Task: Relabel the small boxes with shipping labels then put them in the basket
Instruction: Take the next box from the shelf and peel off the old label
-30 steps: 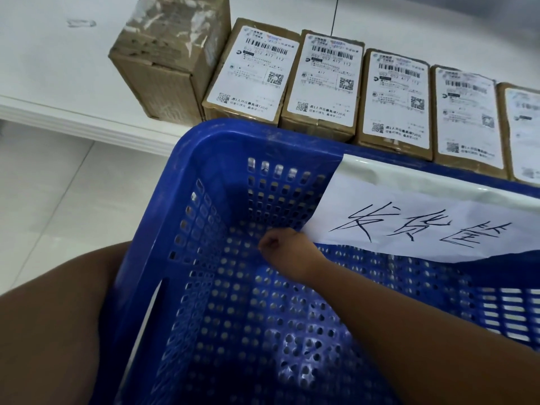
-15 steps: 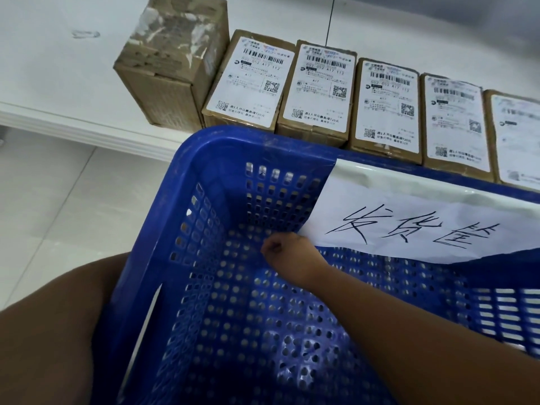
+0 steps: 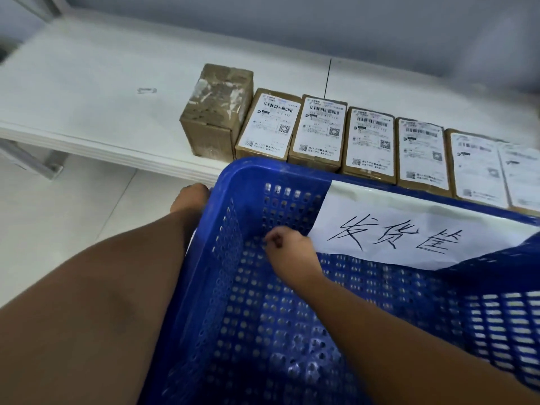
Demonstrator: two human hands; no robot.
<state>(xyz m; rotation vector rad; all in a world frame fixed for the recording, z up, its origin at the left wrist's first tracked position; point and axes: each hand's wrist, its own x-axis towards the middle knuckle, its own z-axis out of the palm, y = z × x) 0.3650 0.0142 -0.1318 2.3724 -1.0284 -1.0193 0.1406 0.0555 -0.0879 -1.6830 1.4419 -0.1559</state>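
Right hand [image 3: 289, 252] is resting curled, empty-looking, inside the blue perforated plastic basket [image 3: 263, 168]; left hand [image 3: 190, 197] is bracing its left wall, fingers hidden. Small brown labelled cardboard boxes [image 3: 317, 130] are sitting just past the far rim, so a shove could topple them.

Glossy blue perforated plastic basket [image 3: 233, 176] with a matt white paper sign [image 3: 409, 229]; brown cardboard boxes [image 3: 317, 133] with white paper labels [image 3: 321, 128]; smooth white table [image 3: 102, 97].
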